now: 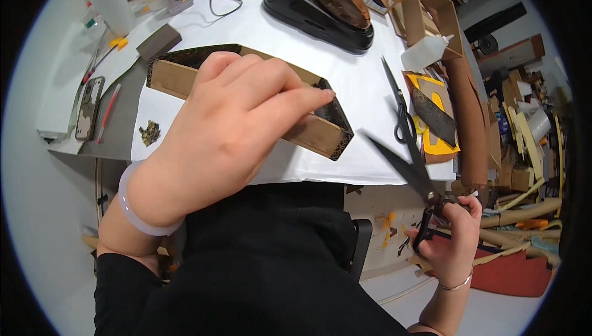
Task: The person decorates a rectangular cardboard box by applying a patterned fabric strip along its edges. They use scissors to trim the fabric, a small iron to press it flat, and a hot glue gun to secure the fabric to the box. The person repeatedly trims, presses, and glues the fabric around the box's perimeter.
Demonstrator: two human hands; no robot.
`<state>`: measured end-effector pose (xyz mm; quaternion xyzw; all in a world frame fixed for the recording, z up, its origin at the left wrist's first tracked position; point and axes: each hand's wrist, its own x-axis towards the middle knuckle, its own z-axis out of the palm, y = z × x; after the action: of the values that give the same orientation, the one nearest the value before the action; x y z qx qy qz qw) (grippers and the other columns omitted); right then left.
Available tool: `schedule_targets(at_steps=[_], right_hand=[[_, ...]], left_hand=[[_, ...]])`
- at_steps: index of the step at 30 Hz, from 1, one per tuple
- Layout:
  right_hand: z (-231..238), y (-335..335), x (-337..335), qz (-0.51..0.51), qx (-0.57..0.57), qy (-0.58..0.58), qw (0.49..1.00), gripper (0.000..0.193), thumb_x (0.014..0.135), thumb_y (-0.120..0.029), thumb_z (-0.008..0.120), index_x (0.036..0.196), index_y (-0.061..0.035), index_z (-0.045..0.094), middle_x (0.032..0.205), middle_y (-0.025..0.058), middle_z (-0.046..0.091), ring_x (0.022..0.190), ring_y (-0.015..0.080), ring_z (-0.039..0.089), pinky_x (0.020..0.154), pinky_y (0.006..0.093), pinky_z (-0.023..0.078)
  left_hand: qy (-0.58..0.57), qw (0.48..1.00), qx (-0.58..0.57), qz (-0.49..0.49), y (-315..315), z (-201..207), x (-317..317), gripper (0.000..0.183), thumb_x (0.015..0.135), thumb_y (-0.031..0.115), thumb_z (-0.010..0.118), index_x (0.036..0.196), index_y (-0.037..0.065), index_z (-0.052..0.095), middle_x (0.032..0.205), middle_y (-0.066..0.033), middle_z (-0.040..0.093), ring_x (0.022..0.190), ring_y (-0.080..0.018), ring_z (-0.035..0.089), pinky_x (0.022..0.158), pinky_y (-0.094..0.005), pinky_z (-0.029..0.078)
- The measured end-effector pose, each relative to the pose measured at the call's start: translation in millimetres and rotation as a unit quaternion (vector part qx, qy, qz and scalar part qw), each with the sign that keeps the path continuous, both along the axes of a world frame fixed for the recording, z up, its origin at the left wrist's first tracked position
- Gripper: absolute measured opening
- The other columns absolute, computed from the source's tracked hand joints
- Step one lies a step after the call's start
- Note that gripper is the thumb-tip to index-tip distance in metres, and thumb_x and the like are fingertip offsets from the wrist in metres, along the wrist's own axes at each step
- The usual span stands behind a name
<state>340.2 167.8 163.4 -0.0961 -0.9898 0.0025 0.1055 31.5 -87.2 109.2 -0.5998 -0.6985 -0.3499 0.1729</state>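
Note:
My left hand (228, 120) reaches across a long shallow box form (317, 134) with bare brown board sides and dark patterned covering at its ends. Its fingers are bent over the far side and hide the middle of the form. The thumb and index fingertip come close together near the right end; whether a small piece is pinched there cannot be made out. My right hand (453, 231) grips the handles of dark scissors (412, 174), held off the table's front edge. The blades are spread and point up to the left, towards the form's right end.
A black and bronze iron (314, 18) stands at the back. Second scissors (399, 98) lie on the white sheet (280, 166), beside a yellow-edged piece with a dark strip (434, 116). A white bottle (425, 53) and brown roll (470, 126) are right; a phone (90, 109) and red pen (108, 113) left.

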Motion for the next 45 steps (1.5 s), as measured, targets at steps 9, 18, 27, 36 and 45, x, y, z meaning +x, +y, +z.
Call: schedule_targets(at_steps=[9, 18, 27, 36, 45], right_hand=[[15, -8, -17, 0.028, 0.081, -0.059, 0.995, 0.055, 0.07, -0.032, 0.102, 0.103, -0.0064, 0.067, 0.078, 0.0037, 0.064, 0.072, 0.0256, 0.063, 0.102, 0.0481, 0.045], [22, -9, -30, 0.06, 0.088, -0.065, 0.992, 0.056, 0.062, -0.03, 0.099, 0.103, -0.0054, 0.069, 0.077, 0.0037, 0.062, 0.072, 0.0249, 0.063, 0.097, 0.0472, 0.044], [32, -16, -28, 0.063, 0.087, -0.1, 0.989, 0.054, 0.069, -0.021, 0.099, 0.107, -0.0062, 0.063, 0.078, 0.004, 0.064, 0.071, 0.0273, 0.061, 0.097, 0.0483, 0.045], [28, -16, -28, 0.066, 0.094, -0.099, 0.988, 0.052, 0.066, -0.02, 0.096, 0.101, -0.0071, 0.061, 0.072, 0.0011, 0.059, 0.067, 0.0252, 0.058, 0.092, 0.0459, 0.045], [26, -11, -24, 0.077, 0.077, -0.1, 0.989, 0.041, 0.069, -0.014, 0.092, 0.095, -0.0073, 0.061, 0.074, 0.0027, 0.061, 0.066, 0.0268, 0.059, 0.091, 0.0468, 0.045]], left_hand=[[-0.032, 0.999, 0.012, 0.012, 1, -9, 12, 0.037, 0.095, -0.011, 0.07, 0.126, 0.009, 0.069, 0.102, -0.006, 0.071, 0.091, -0.0287, 0.066, 0.097, -0.0398, 0.045], [-0.063, 0.998, 0.009, 0.004, -11, -12, 11, 0.038, 0.094, -0.014, 0.07, 0.125, 0.008, 0.067, 0.105, -0.0063, 0.073, 0.094, -0.0282, 0.069, 0.099, -0.0405, 0.046], [-0.068, 0.998, 0.002, -0.011, -9, -11, 14, 0.04, 0.092, -0.017, 0.068, 0.123, 0.007, 0.065, 0.107, -0.0071, 0.073, 0.096, -0.0289, 0.069, 0.099, -0.041, 0.046], [-0.069, 0.997, -0.002, -0.019, -9, -13, 15, 0.038, 0.093, -0.017, 0.068, 0.121, 0.007, 0.061, 0.106, -0.0067, 0.072, 0.094, -0.0283, 0.068, 0.098, -0.0407, 0.046], [-0.077, 0.997, -0.024, -0.018, -11, -10, 15, 0.038, 0.094, -0.016, 0.067, 0.122, 0.008, 0.061, 0.108, -0.0074, 0.071, 0.095, -0.0281, 0.067, 0.098, -0.0413, 0.046]])
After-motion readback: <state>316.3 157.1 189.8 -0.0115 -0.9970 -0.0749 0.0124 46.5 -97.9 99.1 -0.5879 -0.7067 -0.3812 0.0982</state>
